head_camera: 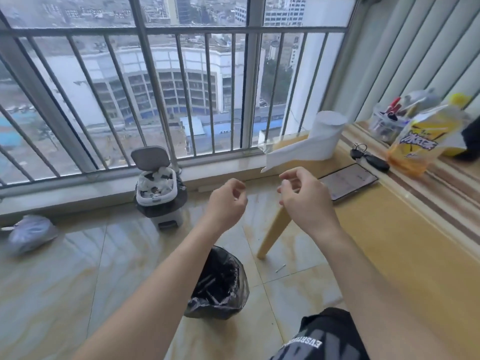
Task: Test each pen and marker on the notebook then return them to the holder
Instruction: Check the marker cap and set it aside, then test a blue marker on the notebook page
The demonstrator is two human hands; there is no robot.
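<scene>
A clear pen holder (384, 127) stands at the far right on the striped ledge, with red pens and markers (393, 105) sticking out of it. No notebook is in view. My left hand (228, 201) and my right hand (305, 197) hover side by side over the floor, off the table's left corner and far from the holder. Both have loosely curled fingers, and I see nothing held in either.
On the wooden table (405, 242) lie a phone (348, 181), keys (370, 157) and a paper roll (326, 136). A yellow snack bag (420, 144) leans by the holder. A black-lined bin (218, 284) sits below my hands, a pedal bin (158, 185) by the window railing.
</scene>
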